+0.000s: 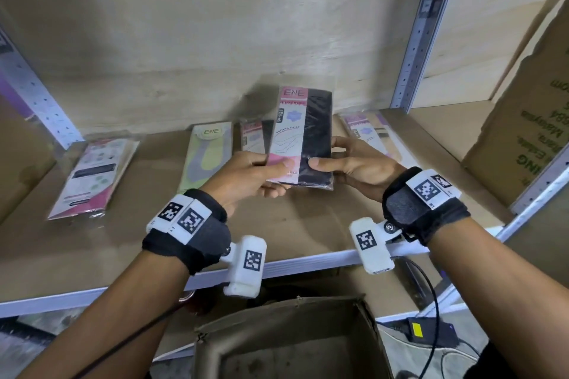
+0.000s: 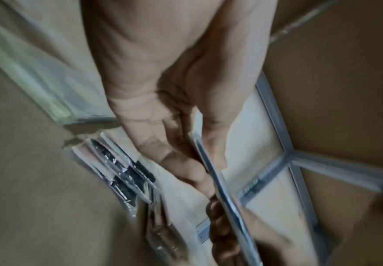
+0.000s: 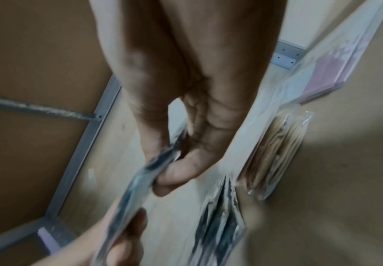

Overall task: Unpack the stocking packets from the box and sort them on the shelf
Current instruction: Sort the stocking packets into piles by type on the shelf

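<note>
At the centre of the head view both hands hold one black stocking packet (image 1: 303,135) upright above the shelf (image 1: 308,224). The left hand (image 1: 246,175) pinches its lower left corner, thumb on the pink front and fingers curled behind. The right hand (image 1: 354,166) grips the lower right edge, thumb on the black front and fingers wrapped round the back. In the left wrist view the packet (image 2: 222,189) shows edge-on, clamped between the thumb and the fingers (image 2: 186,165); the right wrist view is blurred but shows the same thin edge (image 3: 140,180) nipped between thumb and fingers (image 3: 174,172).

Four more lots of packets lie flat on the shelf. A pink and white packet (image 1: 92,175) lies at centre left of the frame. A green and grey packet (image 1: 206,157) lies just left of the left hand. A pink and black pile (image 1: 255,135) is partly hidden behind the held packet. A pale pink packet (image 1: 369,132) lies behind the right hand.

An open cardboard box (image 1: 292,341) sits at the bottom centre of the frame, below the shelf's front rail. A larger printed carton (image 1: 523,120) stands at the right edge.
</note>
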Available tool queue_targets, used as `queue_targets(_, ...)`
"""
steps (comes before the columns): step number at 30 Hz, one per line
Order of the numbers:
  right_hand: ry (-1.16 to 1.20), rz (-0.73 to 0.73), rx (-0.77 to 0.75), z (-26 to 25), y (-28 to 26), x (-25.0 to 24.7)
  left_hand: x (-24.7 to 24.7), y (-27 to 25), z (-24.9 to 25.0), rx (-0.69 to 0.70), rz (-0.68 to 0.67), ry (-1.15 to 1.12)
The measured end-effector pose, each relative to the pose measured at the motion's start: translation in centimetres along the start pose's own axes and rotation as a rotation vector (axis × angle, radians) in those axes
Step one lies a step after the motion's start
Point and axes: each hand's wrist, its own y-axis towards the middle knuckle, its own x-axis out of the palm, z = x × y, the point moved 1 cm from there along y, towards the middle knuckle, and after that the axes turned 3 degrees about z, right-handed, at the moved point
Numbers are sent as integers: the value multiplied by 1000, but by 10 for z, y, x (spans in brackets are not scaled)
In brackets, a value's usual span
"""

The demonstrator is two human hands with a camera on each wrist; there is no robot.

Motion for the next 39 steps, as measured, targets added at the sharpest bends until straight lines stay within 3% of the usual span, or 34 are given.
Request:
queue_targets(7,113,-245,-23,-11,-4,-7,-16,-6,0,-89,-192,-332)
queue_targets(12,-79,-204,44,0,-1,-12,-20,-8,-7,-168,-269,-172)
queue_targets(18,-318,-186,102,-6,-2,-22,-12,-13,-3,-89,-141,-83)
queue_targets(25,-472,62,108,-2,4,-19,2,-5,-5,-63,147,-15)
queue_targets(29,-449,161,28,-3,12,-8,-5,1,-1,-53,260,-58)
queue_targets(33,-414,158,-42,-12,24,1,-16,8,6,-59,307,-95)
queue_targets(39,-494,161,-20,-13,53,14,-40,21,10,-84,332,28)
